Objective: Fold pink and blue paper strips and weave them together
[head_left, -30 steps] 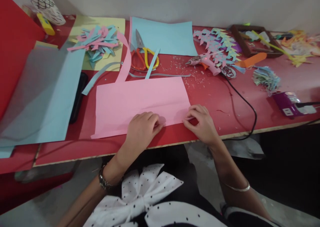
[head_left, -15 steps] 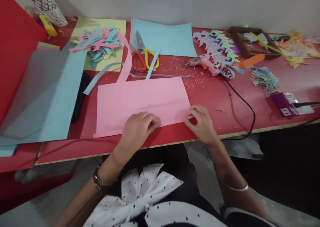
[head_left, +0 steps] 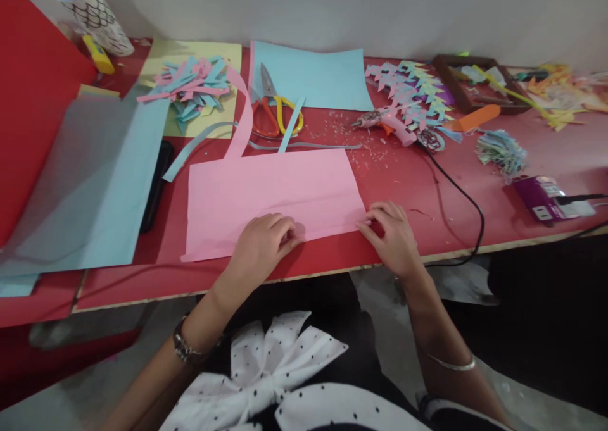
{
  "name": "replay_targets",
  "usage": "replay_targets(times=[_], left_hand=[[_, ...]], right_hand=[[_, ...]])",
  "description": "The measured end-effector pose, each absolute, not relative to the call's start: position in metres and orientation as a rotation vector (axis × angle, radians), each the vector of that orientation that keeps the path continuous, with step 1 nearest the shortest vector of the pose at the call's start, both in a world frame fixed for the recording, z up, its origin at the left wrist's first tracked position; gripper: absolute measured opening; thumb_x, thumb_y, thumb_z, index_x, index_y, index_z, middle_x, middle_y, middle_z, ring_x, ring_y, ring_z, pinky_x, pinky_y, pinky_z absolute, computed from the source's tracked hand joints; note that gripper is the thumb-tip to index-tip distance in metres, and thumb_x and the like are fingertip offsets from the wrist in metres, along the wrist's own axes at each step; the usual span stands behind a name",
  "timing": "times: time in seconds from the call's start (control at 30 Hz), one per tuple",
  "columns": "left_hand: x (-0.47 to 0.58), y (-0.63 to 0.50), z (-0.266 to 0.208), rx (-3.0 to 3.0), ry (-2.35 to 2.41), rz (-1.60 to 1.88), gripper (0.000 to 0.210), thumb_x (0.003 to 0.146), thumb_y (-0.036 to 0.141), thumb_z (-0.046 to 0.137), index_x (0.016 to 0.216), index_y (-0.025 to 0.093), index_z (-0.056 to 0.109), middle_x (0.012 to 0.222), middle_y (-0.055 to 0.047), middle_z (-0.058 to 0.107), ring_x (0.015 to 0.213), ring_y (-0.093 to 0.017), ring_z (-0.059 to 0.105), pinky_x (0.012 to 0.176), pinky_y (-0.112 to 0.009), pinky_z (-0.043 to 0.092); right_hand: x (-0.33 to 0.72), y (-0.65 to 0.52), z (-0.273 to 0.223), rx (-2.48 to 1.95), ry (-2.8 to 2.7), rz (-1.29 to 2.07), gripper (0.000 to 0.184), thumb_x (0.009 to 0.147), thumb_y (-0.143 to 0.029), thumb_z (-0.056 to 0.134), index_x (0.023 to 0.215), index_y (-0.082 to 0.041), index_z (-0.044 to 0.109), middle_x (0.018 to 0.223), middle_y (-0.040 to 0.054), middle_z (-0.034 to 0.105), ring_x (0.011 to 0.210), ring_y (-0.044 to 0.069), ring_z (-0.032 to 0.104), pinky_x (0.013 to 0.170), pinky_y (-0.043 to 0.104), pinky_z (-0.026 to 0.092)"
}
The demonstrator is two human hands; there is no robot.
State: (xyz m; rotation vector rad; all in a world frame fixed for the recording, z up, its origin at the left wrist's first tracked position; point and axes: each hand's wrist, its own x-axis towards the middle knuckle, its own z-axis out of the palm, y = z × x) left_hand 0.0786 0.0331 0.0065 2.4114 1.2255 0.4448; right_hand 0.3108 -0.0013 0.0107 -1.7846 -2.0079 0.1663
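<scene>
A sheet of pink paper (head_left: 266, 187) lies on the red table, its near edge folded over in a narrow band. My left hand (head_left: 263, 238) is closed on that near edge, around its middle, thumb and fingertips pinched together. At the sheet's right end my right hand (head_left: 390, 231) pinches the folded corner between thumb and fingers. Beyond the sheet's far edge lie a pink paper strip (head_left: 242, 124), a blue strip (head_left: 291, 126) and scissors (head_left: 275, 105) with red and yellow handles.
A pink glue gun (head_left: 387, 124) with a black cord rests at centre right. Cut strips (head_left: 190, 86) are heaped on yellow paper. A brown tray (head_left: 510, 107), a purple power adapter (head_left: 546, 200) and zigzag paper chains (head_left: 408, 89) are at right. Large blue sheets (head_left: 95, 184) lie at left.
My right hand has shifted slightly right, along the folded edge to the sheet's right corner. My left hand stays on the near edge. The view has moved a little.
</scene>
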Motion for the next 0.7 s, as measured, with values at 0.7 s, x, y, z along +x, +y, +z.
replay_targets(times=[0.7], left_hand=[[0.061, 0.027, 0.007, 2.476, 1.242, 0.456, 0.022, 0.082, 0.038, 0.047, 0.073, 0.019, 0.055, 0.066, 0.000, 0.057, 0.063, -0.014, 0.051, 0.058, -0.026, 0.035]], right_hand=[[0.288, -0.009, 0.015, -1.941, -1.968, -0.029, 0.014, 0.077, -0.017, 0.042, 0.086, -0.022, 0.052, 0.094, 0.0072, 0.055, 0.092, 0.023, 0.048, 0.089, 0.048, 0.025]])
